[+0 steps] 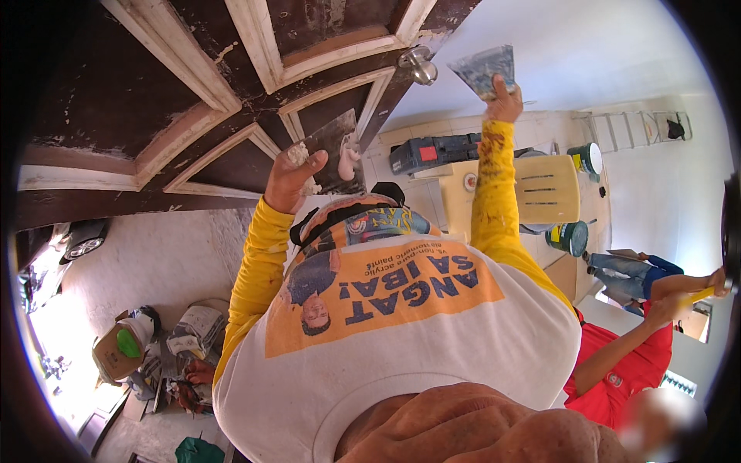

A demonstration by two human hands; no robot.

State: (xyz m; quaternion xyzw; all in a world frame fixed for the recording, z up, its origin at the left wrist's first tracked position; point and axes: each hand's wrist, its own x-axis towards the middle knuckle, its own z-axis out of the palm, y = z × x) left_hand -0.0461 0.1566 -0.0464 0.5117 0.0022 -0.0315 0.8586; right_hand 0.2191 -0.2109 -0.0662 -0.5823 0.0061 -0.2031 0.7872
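My left hand [290, 179] is closed on a flat, dark metal putty plate [333, 143]. A lump of pinkish putty [349, 163] sits on the plate, and pale putty is smeared near my thumb. Raised farther to the right, my right hand [503, 104] grips a wide putty knife [485, 68] whose grey blade is stained; its handle is hidden in my fingers. Both tools are apart from the dark brown panelled door [177, 54], which fills the upper left. Its raised mouldings [266, 50] are coated whitish. A round metal doorknob [418, 65] stands out between the door and the knife.
A cream plastic chair [544, 193] and a black toolbox [436, 153] stand beyond my right arm, near paint buckets [570, 238]. A ladder [633, 131] is at the far right. People in red [625, 359] and blue [641, 274] are nearby. Boxes [120, 351] lie lower left.
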